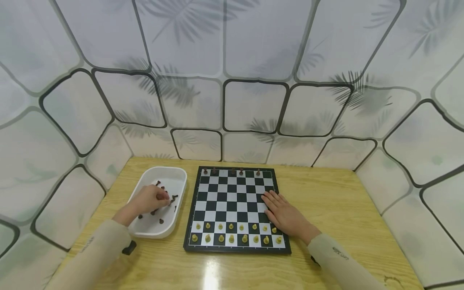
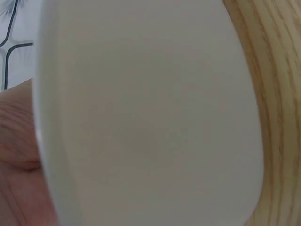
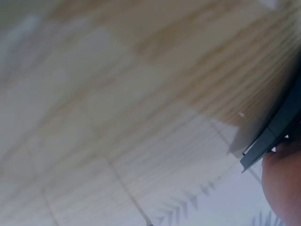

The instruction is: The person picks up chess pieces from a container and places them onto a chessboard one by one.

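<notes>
My left hand reaches into a white plastic tub, fingers curled among small dark brown chess pieces. Whether a piece is between the fingertips is too small to make out. In the left wrist view the tub's outer wall hides most of that hand. Flat on the right edge of a black-and-white chessboard rests my right hand, its fingers straight. Yellow chess pieces fill the two near rows. Several dark brown pieces stand spaced along the far row.
Under everything is a light wood-grain table. A patterned wall covering closes off the back and both sides. The tub stands just left of the chessboard, with a narrow strip of table between them.
</notes>
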`<state>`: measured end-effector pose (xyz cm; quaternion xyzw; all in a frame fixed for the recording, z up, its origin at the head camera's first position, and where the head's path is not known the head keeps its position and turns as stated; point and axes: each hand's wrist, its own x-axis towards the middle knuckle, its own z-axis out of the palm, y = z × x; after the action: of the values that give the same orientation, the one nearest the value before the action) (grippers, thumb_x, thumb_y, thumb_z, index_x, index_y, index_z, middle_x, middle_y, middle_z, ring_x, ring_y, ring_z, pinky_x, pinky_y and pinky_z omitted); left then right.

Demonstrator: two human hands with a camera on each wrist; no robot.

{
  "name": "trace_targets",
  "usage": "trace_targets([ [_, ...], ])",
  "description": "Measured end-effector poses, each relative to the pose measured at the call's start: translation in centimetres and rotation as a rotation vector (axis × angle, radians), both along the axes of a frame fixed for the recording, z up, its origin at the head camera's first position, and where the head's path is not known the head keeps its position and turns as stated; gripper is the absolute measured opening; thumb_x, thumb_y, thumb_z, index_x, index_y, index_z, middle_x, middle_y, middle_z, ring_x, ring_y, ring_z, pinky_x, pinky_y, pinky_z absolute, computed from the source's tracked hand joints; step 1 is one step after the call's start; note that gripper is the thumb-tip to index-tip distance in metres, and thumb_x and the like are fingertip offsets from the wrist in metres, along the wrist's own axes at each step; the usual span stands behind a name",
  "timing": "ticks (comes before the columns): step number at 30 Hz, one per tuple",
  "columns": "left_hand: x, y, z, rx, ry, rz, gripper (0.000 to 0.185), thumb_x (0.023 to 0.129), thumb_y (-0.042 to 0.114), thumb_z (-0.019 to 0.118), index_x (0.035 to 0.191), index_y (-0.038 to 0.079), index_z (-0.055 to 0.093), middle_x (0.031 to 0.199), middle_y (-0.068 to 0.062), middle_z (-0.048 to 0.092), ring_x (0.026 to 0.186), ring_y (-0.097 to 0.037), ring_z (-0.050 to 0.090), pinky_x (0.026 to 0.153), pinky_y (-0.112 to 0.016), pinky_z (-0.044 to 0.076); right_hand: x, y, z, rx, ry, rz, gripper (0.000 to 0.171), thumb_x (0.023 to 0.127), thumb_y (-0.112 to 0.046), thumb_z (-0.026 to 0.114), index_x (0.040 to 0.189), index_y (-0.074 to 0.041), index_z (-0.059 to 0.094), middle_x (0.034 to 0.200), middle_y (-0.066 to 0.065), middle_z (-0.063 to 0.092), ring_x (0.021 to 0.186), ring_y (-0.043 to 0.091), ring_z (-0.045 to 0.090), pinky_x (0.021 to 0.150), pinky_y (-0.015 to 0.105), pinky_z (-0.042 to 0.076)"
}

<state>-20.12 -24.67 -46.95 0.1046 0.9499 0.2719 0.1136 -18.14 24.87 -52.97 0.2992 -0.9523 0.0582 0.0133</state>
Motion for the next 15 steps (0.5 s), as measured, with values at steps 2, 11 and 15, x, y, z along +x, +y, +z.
trace_targets([
  [2, 0.0, 0.1, -0.2, 0.006, 0.003, -0.006, 0.016, 0.095, 0.018, 0.077, 0.102, 0.004, 0.08, 0.091, -0.006, 0.078, 0.069, -0.012, 0.063, 0.06, -0.029, 0.054, 0.0, 0.0, -0.1, 0.001, -0.008, -0.006, 0.059, 0.113, -0.036, 0.045, 0.161, -0.004, 0.04, 0.169, 0.016, 0.039, 0.159, 0.037, 0.031, 0.129, 0.055, 0.029],
  [11, -0.4, 0.3, -1.1, 0.006, -0.001, -0.053, 0.013, 0.093, 0.009, 0.076, 0.104, 0.003, 0.081, 0.091, -0.005, 0.079, 0.067, -0.011, 0.062, 0.059, -0.029, 0.053, 0.1, 0.0, 0.0, -0.007, -0.036, -0.02, 0.059, 0.113, -0.037, 0.043, 0.163, -0.006, 0.038, 0.17, 0.014, 0.036, 0.161, 0.035, 0.027, 0.13, 0.053, 0.026],
  [15, -0.6, 0.5, -1.2, -0.016, -0.018, -0.051, 0.013, 0.093, 0.01, 0.077, 0.104, 0.005, 0.082, 0.091, -0.003, 0.079, 0.072, -0.011, 0.063, 0.064, -0.028, 0.053, 0.0, 0.0, 0.0, -0.006, -0.037, -0.02, 0.059, 0.113, -0.038, 0.043, 0.163, -0.006, 0.038, 0.17, 0.014, 0.036, 0.161, 0.035, 0.028, 0.13, 0.053, 0.027],
])
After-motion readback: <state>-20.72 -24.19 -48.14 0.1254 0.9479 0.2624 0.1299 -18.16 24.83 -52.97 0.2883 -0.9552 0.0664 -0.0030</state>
